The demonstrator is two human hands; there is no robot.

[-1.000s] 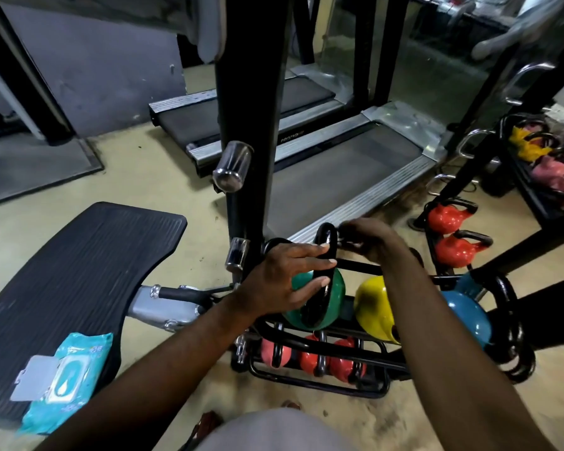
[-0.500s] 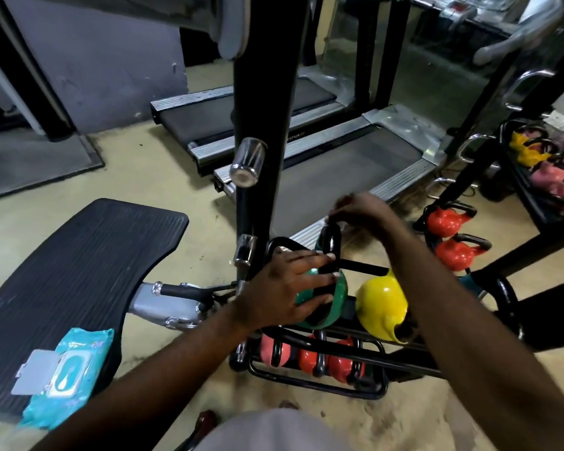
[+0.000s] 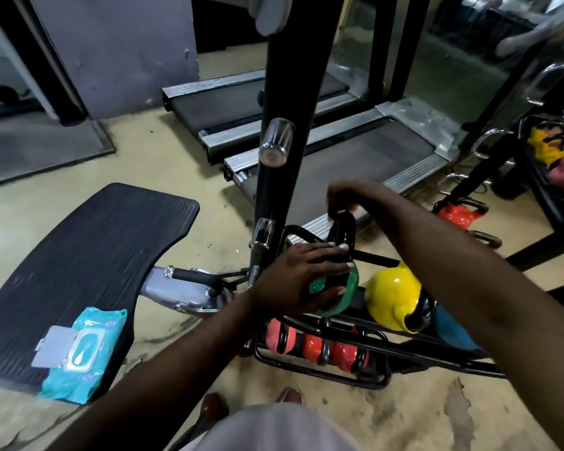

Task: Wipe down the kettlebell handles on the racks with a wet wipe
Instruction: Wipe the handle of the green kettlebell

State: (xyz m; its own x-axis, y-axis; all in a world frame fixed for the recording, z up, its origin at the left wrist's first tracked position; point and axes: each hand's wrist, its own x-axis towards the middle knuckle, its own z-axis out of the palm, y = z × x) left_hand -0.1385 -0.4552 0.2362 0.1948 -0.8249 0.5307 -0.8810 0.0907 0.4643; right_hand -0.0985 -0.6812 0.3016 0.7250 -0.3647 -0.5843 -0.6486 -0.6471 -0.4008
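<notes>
A green kettlebell (image 3: 348, 292) with a black handle (image 3: 345, 230) stands on the top shelf of a low black rack (image 3: 319, 369). My left hand (image 3: 298, 279) lies flat against its green body and holds it steady. My right hand (image 3: 350, 195) is curled over the top of the black handle; any wipe inside it is hidden. Beside it sit a yellow kettlebell (image 3: 392, 294) and a blue kettlebell (image 3: 450, 327), partly behind my right forearm. Several small red kettlebells (image 3: 313, 345) fill the lower shelf.
A teal wet wipe pack (image 3: 83, 349) with its lid flipped open lies on a black ribbed platform (image 3: 79, 262) at left. A black upright post (image 3: 282, 141) rises just behind the rack. Treadmills (image 3: 355, 157) lie beyond. More kettlebells (image 3: 459, 216) sit at right.
My right hand has moved from the side of the handle up over its top. My left hand stays pressed on the green kettlebell. The view has shifted slightly.
</notes>
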